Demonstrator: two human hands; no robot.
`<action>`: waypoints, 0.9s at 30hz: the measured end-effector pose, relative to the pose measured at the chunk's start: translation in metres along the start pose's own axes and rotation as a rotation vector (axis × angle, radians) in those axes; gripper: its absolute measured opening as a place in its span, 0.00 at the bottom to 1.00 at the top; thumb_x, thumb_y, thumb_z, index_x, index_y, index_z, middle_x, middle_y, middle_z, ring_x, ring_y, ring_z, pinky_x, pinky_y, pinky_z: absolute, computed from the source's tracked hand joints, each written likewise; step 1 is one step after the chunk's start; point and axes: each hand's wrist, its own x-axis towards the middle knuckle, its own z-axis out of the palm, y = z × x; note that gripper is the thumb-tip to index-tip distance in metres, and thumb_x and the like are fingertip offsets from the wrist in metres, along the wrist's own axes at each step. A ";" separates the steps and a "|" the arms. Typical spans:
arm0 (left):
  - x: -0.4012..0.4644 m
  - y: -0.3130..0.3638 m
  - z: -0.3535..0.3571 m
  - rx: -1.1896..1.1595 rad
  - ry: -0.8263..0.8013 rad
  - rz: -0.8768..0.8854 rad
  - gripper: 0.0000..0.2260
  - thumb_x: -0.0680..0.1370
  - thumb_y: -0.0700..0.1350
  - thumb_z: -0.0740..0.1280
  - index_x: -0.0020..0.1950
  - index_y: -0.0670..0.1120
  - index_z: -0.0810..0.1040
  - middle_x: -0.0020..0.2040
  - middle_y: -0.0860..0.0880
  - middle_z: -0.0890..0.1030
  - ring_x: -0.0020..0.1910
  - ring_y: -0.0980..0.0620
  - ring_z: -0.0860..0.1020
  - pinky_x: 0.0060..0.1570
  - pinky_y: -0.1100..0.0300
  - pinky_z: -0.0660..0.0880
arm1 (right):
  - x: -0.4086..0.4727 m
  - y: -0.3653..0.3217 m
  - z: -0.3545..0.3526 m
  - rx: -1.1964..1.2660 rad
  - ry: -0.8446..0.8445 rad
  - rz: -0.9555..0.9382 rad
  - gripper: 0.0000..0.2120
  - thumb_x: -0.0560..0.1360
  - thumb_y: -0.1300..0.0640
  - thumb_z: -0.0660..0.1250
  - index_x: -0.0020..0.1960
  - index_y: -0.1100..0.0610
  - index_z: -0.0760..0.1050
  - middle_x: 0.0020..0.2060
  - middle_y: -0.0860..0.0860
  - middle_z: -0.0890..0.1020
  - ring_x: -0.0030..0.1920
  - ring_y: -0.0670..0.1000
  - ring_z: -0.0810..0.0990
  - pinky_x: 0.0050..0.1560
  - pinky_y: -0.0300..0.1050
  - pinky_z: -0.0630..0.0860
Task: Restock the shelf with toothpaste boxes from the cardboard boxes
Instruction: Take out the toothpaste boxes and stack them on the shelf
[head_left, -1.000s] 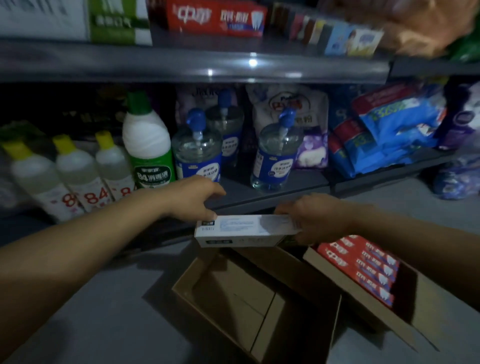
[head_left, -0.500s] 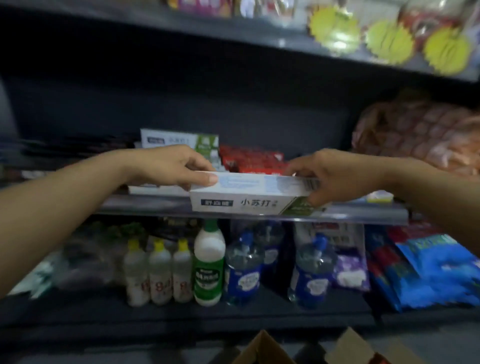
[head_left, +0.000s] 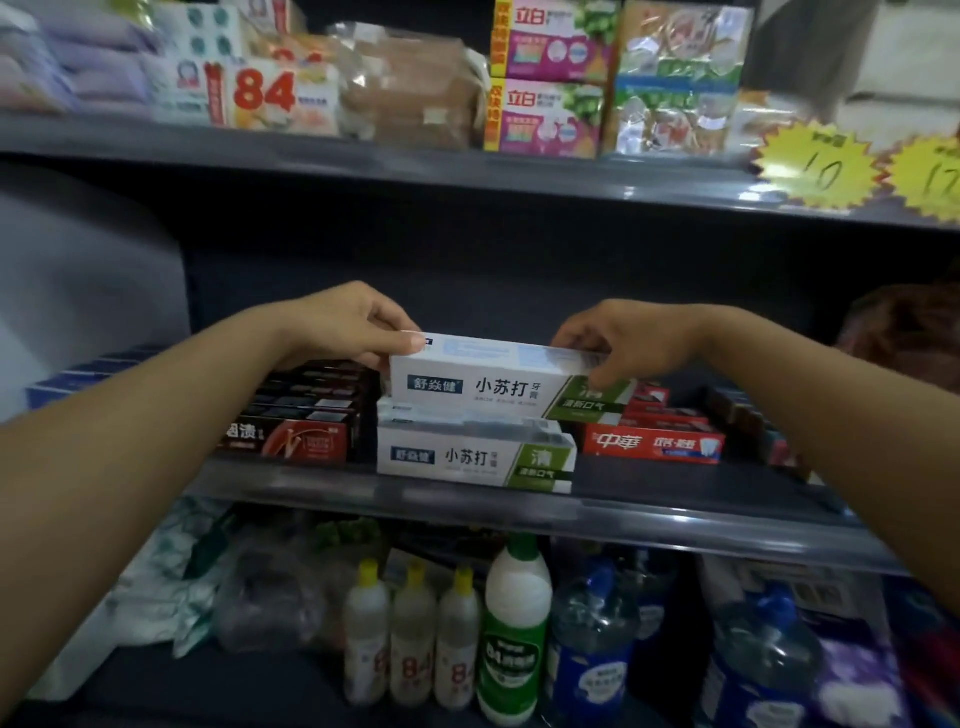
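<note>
We have the white-and-green toothpaste box (head_left: 506, 375) held level over the middle shelf (head_left: 519, 506), its long printed face toward us, hovering just above a matching white-and-green box (head_left: 475, 457) that already lies at the shelf's near edge. Whether the two boxes touch we cannot tell; the upper one sits a little to the right of the lower.

Our left hand (head_left: 345, 325) pinches the box's left end, thumb on the near top edge and fingers curled over the far side. Our right hand (head_left: 621, 340) pinches the right end the same way, thumb low on the green panel. Both grips are closed on the box, narrowly, at the corners.

We judge this a light, thin-walled carton: stiff along its length but easy to dent if squeezed mid-span, and its glossy skin may slip. Holding it by the two ends, where the folded flaps stiffen it, looks the safest place.

To the left of the stack lie dark red-and-black toothpaste boxes (head_left: 306, 415); to the right, red toothpaste boxes (head_left: 654, 441). Above, an upper shelf (head_left: 415, 174) carries packaged goods and yellow starburst price tags (head_left: 815, 169). Below, bleach bottles (head_left: 415, 634) stand beside a green-labelled white bottle (head_left: 511, 639) and blue-capped clear bottles (head_left: 592, 644).
</note>
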 end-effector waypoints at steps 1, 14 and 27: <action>0.005 -0.004 -0.002 -0.009 0.000 -0.009 0.10 0.76 0.46 0.69 0.57 0.46 0.81 0.51 0.50 0.84 0.52 0.56 0.81 0.45 0.66 0.76 | 0.010 0.002 0.000 -0.002 -0.011 0.010 0.20 0.72 0.65 0.70 0.60 0.51 0.74 0.51 0.47 0.83 0.49 0.45 0.83 0.50 0.43 0.80; 0.083 -0.062 -0.014 0.263 -0.018 -0.004 0.15 0.73 0.41 0.73 0.60 0.46 0.80 0.52 0.52 0.83 0.51 0.55 0.80 0.61 0.53 0.74 | 0.109 0.022 0.000 -0.025 -0.085 0.129 0.17 0.74 0.61 0.69 0.62 0.52 0.74 0.54 0.47 0.81 0.52 0.46 0.80 0.55 0.42 0.75; 0.122 -0.078 -0.003 0.451 0.022 -0.082 0.18 0.76 0.45 0.70 0.66 0.46 0.77 0.60 0.47 0.79 0.57 0.49 0.77 0.59 0.54 0.73 | 0.149 0.046 0.019 -0.052 -0.006 0.172 0.21 0.72 0.60 0.71 0.64 0.52 0.74 0.56 0.46 0.80 0.57 0.47 0.78 0.61 0.45 0.72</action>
